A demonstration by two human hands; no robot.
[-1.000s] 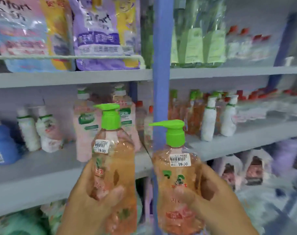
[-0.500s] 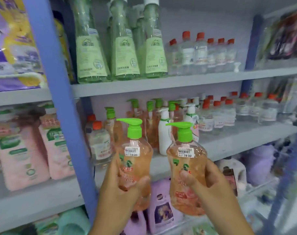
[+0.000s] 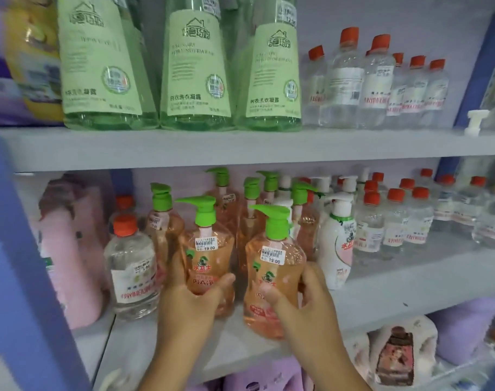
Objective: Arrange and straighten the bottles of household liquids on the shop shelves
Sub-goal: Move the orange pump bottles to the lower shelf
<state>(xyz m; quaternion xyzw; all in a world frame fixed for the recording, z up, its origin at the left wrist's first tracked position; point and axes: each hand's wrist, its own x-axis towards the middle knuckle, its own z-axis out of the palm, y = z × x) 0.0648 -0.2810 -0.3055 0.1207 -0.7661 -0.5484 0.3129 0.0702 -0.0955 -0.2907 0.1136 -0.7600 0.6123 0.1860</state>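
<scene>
Now each hand, left hand (image 3: 194, 299) and right hand (image 3: 302, 299), grips an orange pump bottle (image 3: 205, 258), (image 3: 273, 273), labels outward, likely to front the middle shelf (image 3: 410, 289).

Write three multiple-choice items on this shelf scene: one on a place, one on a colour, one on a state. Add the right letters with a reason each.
1. Where do the tall green bottles stand?
A. on the shelf above the pump bottles
B. on the floor
C. in a basket

2. What colour are the pump heads on the two orange bottles being held?
A. red
B. green
C. white

3. What is the left hand doing?
A. hanging idle
B. pressing a pump
C. gripping an orange bottle

Key: 1 A, they rest on the upper shelf over the pump bottles. 2 B, the left orange bottle and the right orange bottle both carry green pumps. 3 C, its fingers curl round the left bottle, as the right hand does round the other.
</scene>
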